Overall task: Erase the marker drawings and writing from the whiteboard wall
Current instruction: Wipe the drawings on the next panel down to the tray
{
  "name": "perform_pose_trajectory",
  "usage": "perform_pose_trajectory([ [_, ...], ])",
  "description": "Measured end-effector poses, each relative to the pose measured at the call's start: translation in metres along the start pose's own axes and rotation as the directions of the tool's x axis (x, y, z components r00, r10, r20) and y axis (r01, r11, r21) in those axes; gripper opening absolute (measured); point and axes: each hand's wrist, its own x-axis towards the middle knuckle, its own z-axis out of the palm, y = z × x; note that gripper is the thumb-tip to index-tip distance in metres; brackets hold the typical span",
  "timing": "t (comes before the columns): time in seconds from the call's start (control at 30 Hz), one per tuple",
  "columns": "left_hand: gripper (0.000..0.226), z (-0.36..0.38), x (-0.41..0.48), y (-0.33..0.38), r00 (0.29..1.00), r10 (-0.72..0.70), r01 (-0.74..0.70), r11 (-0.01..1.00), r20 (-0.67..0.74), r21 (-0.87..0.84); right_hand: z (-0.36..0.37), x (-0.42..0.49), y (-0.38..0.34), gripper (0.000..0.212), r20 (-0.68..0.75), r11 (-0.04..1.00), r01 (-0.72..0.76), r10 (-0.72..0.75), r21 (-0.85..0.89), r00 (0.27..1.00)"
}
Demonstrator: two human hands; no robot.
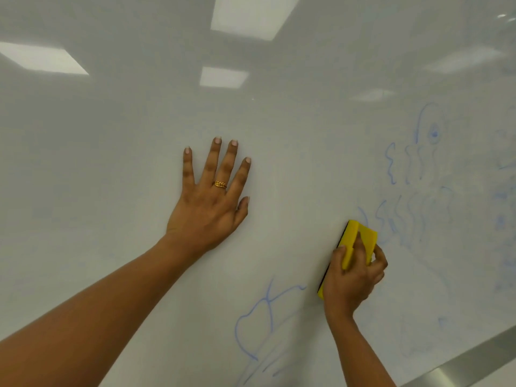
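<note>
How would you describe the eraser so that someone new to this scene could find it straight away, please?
Start at the whiteboard wall and go right of the flat left hand to the right hand. The eraser is gripped there against the board. It is the only bright yellow block, with a dark pad edge, beside faint blue marker drawings.

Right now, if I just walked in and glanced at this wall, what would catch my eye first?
Probably the bright yellow eraser, gripped in the right hand and pressed to the whiteboard wall at lower right. Next, the left hand, spread flat on the board at centre, wearing a gold ring. Faint blue marker drawings remain to the right and below.
</note>
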Motion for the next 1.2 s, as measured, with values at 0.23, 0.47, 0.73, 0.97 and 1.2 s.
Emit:
perform_pose_trajectory([
  [0.23,0.06,0.001,-0.002,0.001,1.0,0.016,-0.016,1.0,-0.007,-0.015,0.012,-0.018,-0.051,0.044,0.098,0.943,0.332,-0.332,0.017,0.938],
  [0.47,0.059,0.002,-0.005,0.004,0.999,0.031,-0.031,0.999,-0.013,-0.019,0.019,0.025,-0.072,0.048,0.126,0.94,0.339,-0.34,0.029,0.932],
  [0.73,0.058,0.002,-0.005,0.004,0.999,0.039,-0.039,0.999,-0.02,-0.013,0.008,0.056,-0.03,0.045,0.018,1.0,0.004,-0.004,0.02,1.0],
  [0.97,0.058,0.001,-0.005,0.006,0.999,0.033,-0.033,0.999,-0.016,-0.015,-0.004,0.041,0.003,0.044,-0.011,0.976,-0.213,0.214,0.047,0.977],
  [1.2,0.058,0.002,-0.005,0.008,0.999,0.034,-0.035,0.999,-0.014,-0.016,-0.001,-0.002,-0.004,0.043,-0.029,0.95,-0.307,0.309,0.05,0.951],
])
